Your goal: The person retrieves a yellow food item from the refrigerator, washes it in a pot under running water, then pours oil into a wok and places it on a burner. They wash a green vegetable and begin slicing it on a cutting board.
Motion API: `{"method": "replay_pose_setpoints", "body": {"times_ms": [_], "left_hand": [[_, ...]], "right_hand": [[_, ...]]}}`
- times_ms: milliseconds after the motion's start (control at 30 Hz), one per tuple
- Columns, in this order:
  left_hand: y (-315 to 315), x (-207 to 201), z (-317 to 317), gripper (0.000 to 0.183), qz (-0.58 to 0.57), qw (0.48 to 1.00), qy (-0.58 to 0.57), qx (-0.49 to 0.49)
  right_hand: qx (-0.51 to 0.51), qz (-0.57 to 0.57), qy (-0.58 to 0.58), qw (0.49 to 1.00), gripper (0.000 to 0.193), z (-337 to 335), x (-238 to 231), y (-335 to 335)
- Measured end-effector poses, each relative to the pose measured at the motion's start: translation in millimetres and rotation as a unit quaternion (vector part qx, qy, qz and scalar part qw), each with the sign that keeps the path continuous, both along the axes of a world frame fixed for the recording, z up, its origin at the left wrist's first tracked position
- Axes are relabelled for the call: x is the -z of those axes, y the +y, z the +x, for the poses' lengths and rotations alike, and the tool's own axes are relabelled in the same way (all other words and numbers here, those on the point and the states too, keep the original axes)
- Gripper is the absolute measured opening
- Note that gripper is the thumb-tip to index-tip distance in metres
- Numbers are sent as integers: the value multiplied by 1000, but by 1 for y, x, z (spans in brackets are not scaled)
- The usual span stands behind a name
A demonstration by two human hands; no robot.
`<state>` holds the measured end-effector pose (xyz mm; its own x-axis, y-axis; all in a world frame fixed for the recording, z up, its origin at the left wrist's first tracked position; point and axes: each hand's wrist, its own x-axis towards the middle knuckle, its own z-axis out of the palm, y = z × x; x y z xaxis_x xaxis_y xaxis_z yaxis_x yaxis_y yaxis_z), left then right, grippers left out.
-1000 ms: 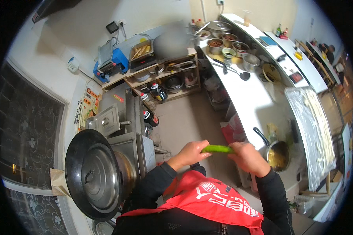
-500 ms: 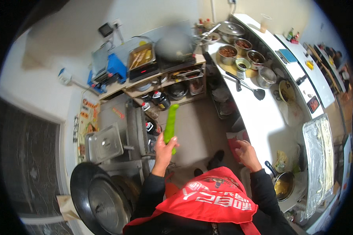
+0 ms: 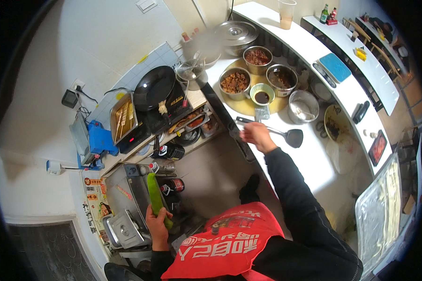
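Observation:
My left hand (image 3: 157, 224) is closed around the lower part of a long, bright green vegetable (image 3: 155, 195), which stands tilted above the floor at lower left. Its exact kind is not clear. At the inner edge of the white counter, my right hand (image 3: 259, 136) has its fingers curled, close beside the handle of a black spatula (image 3: 293, 137) lying flat. Whatever those fingers hold is hidden. Beyond the hand, a small green bowl of dark sauce (image 3: 261, 96) stands among steel pots of chopped food (image 3: 235, 83) on a round yellowish board (image 3: 243, 107).
A black wok (image 3: 154, 88) sits on the cooktop at back left, next to a steel tray with skewers (image 3: 124, 117). Dark bottles (image 3: 172, 186) stand below. On the right are a foil-covered tray (image 3: 379, 206), a blue scale (image 3: 335, 68) and a large lidded pot (image 3: 238, 33).
My view has turned toward the stove and pots. My right hand has moved forward from the counter's near side to the spatula handle. The green vegetable stays in my left hand.

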<state>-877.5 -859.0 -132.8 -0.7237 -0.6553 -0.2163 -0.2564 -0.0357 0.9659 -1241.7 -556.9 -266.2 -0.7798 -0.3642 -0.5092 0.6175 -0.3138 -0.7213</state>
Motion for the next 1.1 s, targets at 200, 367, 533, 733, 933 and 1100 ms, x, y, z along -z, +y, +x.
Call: {"method": "replay_pose_setpoints", "body": {"times_ms": [200,367,533,733,933,1100], "left_hand": [[12,-8,-59,24,4,999,-37,0],[12,-8,-82,27,15,998,-58,0],[2,4,-109,30,59,994,-74,47],[-22,23,-157,32,79,981,-102,142],[-50,49,-223,21,156,957,-73,234],[-58,75,-281,22,210,931,-85,287]], "right_hand": [[209,-18,-81,974,26,-122,28,-111],[360,11,-60,931,9,-156,45,-138],[480,-29,-87,873,7,-168,55,-149],[437,48,-43,897,9,-161,36,-140],[364,24,-27,931,7,-79,-23,-90],[336,97,-29,936,9,35,-66,-11]]}}
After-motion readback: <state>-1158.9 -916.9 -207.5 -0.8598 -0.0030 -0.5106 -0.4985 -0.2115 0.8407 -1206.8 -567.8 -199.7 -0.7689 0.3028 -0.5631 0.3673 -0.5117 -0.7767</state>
